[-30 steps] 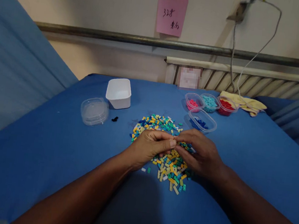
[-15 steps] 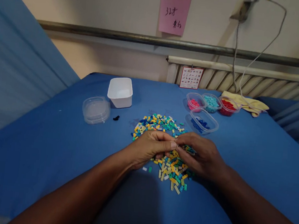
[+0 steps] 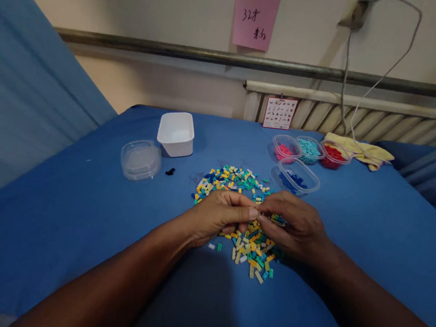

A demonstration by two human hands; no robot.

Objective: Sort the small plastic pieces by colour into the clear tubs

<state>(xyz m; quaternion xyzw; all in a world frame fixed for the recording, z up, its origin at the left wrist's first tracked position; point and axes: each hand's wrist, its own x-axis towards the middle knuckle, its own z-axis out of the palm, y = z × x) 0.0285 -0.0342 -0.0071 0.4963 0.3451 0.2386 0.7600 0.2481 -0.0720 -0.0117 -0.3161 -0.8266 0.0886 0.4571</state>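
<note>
A loose pile of small bricks [image 3: 235, 182] in yellow, green, blue and white lies on the blue table [image 3: 79, 210]. Both hands hover over its near half. My left hand [image 3: 217, 218] is curled, thumb and forefinger pinched together. My right hand [image 3: 293, 224] meets it fingertip to fingertip, fingers also pinched. Whatever sits between the fingertips is too small to make out. More bricks [image 3: 254, 259] show below and between the hands.
Behind the pile stand small clear tubs: blue bricks [image 3: 299, 177], pink [image 3: 285, 148], teal [image 3: 309, 149], red [image 3: 333, 154]. A white bin [image 3: 176, 133], clear lids [image 3: 140, 160] and a black bit [image 3: 169, 171] lie to the left. A yellow cloth [image 3: 357, 148] is at back right.
The hands stay pinched together over the pile, almost still. The view has shifted slightly.
</note>
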